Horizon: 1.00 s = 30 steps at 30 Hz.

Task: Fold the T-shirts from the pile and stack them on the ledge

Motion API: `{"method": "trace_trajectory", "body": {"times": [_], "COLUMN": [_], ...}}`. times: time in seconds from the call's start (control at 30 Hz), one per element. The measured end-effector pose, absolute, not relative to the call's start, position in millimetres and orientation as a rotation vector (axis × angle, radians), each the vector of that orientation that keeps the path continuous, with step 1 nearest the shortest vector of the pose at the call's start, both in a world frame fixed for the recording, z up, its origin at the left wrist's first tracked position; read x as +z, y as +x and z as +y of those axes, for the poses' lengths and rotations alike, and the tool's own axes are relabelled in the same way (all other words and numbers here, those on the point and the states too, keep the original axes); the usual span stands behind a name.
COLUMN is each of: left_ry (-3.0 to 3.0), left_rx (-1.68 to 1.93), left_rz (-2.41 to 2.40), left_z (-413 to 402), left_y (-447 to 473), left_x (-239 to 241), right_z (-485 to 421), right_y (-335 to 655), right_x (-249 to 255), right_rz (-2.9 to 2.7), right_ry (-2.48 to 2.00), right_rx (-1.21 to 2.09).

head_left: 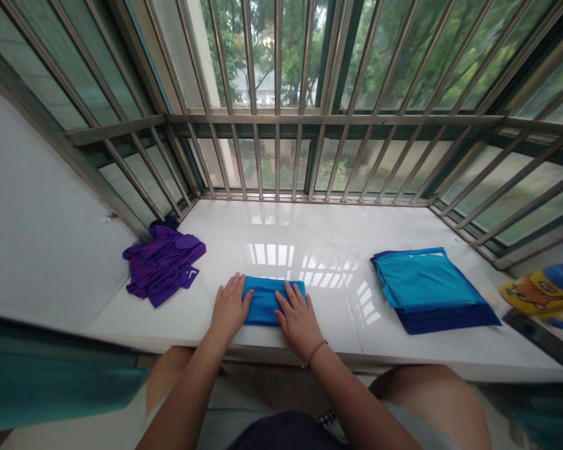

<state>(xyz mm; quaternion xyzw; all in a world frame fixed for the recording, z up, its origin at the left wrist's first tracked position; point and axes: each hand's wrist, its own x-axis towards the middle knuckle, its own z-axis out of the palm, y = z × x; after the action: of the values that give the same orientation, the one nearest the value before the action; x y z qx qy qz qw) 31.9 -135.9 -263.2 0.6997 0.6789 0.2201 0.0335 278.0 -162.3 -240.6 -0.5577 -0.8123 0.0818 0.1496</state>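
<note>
A blue cloth (265, 303), folded into a flat rectangle, lies on the white sill near its front edge. My left hand (231, 306) rests along the cloth's left end, fingers stretched out and the thumb on the fabric. On its right part lies my right hand (299, 317), palm down with the fingers spread. Neither hand grips the cloth. Whether it is a garment I cannot tell.
Crumpled purple fabric (163, 265) is heaped at the left by the wall. Folded turquoise cloth (417, 279) sits over dark blue cloth (450, 319) on the right. A yellow and blue cartoon object (539, 290) stands at the far right. Metal bars (278, 159) border the white sill (281, 219).
</note>
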Motion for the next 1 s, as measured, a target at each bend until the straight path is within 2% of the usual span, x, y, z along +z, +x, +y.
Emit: {"method": "trace_trajectory", "body": {"times": [0.13, 0.23, 0.4, 0.63, 0.7, 0.87, 1.0], "left_ry": [2.022, 1.982, 1.888, 1.757, 1.818, 1.947, 1.96], "left_rx": [0.825, 0.873, 0.983, 1.129, 1.084, 1.003, 0.997], "left_rz": [2.128, 2.08, 1.978, 1.93, 1.929, 1.935, 1.949], "left_z": [-137, -138, -139, -145, -144, -139, -139], "left_y": [16, 11, 7, 3, 5, 7, 8], "left_x": [-281, -282, -277, -267, -266, -269, -271], "right_z": [-160, -154, -140, -127, -124, -112, -95], "right_y": [286, 289, 292, 352, 384, 473, 557], "right_x": [-216, -204, -201, -189, -176, -126, -84], "right_rz": [-1.978, -1.973, -1.965, -1.44, -1.44, -1.696, -1.78], "right_ry": [-2.06, -2.184, -1.96, -1.581, -1.583, -1.644, -1.694], "right_rx": [0.263, 0.431, 0.752, 1.156, 1.143, 0.868, 0.84]}}
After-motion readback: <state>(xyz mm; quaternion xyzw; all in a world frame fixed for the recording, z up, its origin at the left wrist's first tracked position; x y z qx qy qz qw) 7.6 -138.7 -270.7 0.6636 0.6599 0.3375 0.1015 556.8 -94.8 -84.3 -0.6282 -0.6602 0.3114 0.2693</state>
